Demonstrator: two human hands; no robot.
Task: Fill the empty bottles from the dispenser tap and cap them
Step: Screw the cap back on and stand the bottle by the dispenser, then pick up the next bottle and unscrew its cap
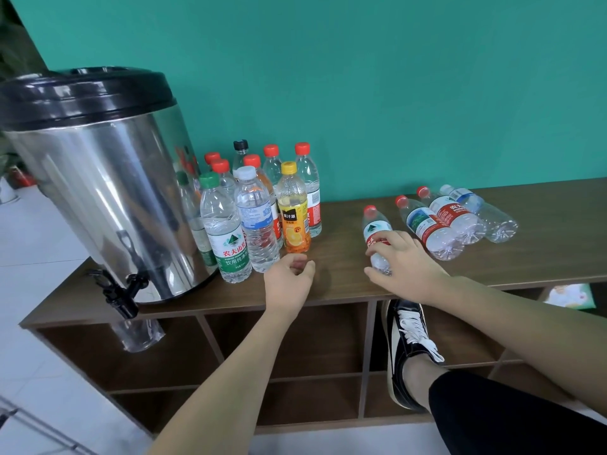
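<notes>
A steel dispenser (108, 192) with a black lid stands at the left of the wooden shelf top (345, 277); its black tap (121, 290) overhangs the front edge. Beside it several upright capped bottles (259, 205) stand in a cluster. An empty red-capped bottle (376, 226) lies on its side mid-shelf, and my right hand (402, 257) grips its lower half. My left hand (290, 282) hovers over the shelf in front of the cluster, fingers loosely curled, holding nothing. Three more empty bottles (460, 218) lie on their sides to the right.
A clear plastic container (138, 333) sits under the tap, below the shelf edge. Open cubbies (312, 349) run beneath the shelf top. My shoe (407, 343) and leg are raised in front of the cubbies. A teal wall backs the shelf.
</notes>
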